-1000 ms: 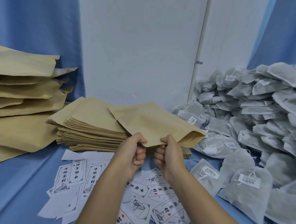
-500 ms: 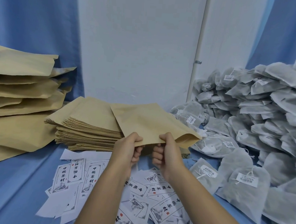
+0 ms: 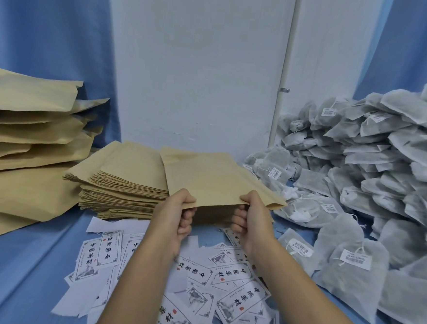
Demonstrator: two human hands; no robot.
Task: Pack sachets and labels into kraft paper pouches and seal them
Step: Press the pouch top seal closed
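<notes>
Both hands are pinching the near edge of one kraft pouch (image 3: 214, 177), thumbs on top and fingers curled under: left hand (image 3: 176, 215) at the left corner, right hand (image 3: 251, 217) toward the right. The pouch is hanging just above the blue cloth (image 3: 17, 274), its held edge running 9 to 3 and its body pointing away toward 12. That near edge is probably the mouth (I honestly can't tell if it's parted yet).

The sachets (image 3: 383, 173) are piling up at 3 o'clock, so the right hand is the nearer one for grabbing. The labels (image 3: 224, 276) are lying scattered at 6, right under both wrists.

The pouch paper is looking matte, flat and a bit stiff, with crisp edges. The sachets are looking like soft grey mesh, lumpy, with strings and white barcode tags. The labels are thin printed slips. A neat stack of empty pouches (image 3: 124, 188) is sitting at 10, with puffier pouches (image 3: 27, 128) heaped further out at 9.
</notes>
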